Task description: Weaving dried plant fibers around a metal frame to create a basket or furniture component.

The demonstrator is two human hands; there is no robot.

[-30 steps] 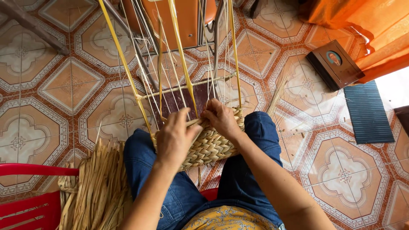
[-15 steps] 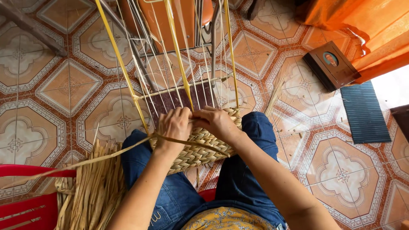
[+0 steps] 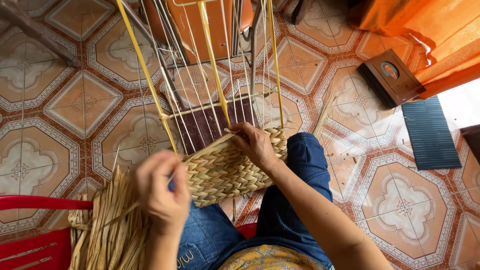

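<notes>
1. Tiled floor (image 3: 60,125) across the whole frame, patterned, glossy. Risk judged: smooth footing for the frame legs, so a hard tug could slide the work.
2. Orange cloth (image 3: 425,40) at upper right, dark mat (image 3: 430,132) below it, flat box (image 3: 390,77) beside it. Well apart from the work; little danger there.
3. Blue jeans (image 3: 300,165) at centre bottom, carrying the weave on the lap.
4. Upright strands (image 3: 210,65) rising from centre to the top edge, yellow and pale, with a thin crossbar (image 3: 220,105) running through them. Risk judged: uneven pull could bunch the uprights or bend one out of line.
5. Loose straw bundle (image 3: 105,230) at lower left, resting against a red stool (image 3: 35,235). Could slide off the seat if dragged by the working strand.
6. Woven panel (image 3: 230,170) at centre, braided rows, tilted, lower edge on the knee. Risk judged: slack in the newest row would leave a gap; too much tension could snap a dry strand.
7. Right hand (image 3: 257,145) at centre, fingers curled over the panel's top edge, pressing it among the uprights. Loss of that pinch would let the last row loosen.
8. Left hand (image 3: 160,192) at lower left, blurred, closed around a thin strand (image 3: 200,152) running up to the panel. Exact finger grip cannot be told through the blur.
</notes>
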